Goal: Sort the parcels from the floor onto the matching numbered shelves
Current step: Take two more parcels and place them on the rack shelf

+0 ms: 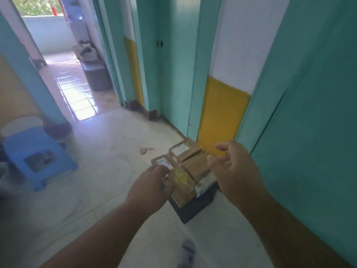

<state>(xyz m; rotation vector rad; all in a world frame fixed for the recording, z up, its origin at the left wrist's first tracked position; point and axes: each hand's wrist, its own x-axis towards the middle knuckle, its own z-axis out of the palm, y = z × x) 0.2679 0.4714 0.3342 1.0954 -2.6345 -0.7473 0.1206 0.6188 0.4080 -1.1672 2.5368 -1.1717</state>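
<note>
**Both hands over parcel pile, lower centre of frame**

Brown parcels [190, 163] piled on the floor [108, 163], lower centre, against the yellow wall panel [222, 117]. Two show white labels: one top parcel [184, 149], one at the left edge [161, 162]. Pile partly sits on a black box [195, 206]; a clear plastic bag [204, 183] lies between them. Label text too blurred to read.

Left hand [152, 187]: fingers curled down onto the left labelled parcel, touching it; can't tell whether it's actually gripping. Right hand [235, 171]: fingers spread, loosely curved, above the pile's right side, holding nothing.

Blue plastic stool [38, 157] at left of frame, well apart from the pile. Teal walls right and centre. Open doorway [63, 60] upper left, tiled floor beyond. Frame is motion-blurred.
</note>
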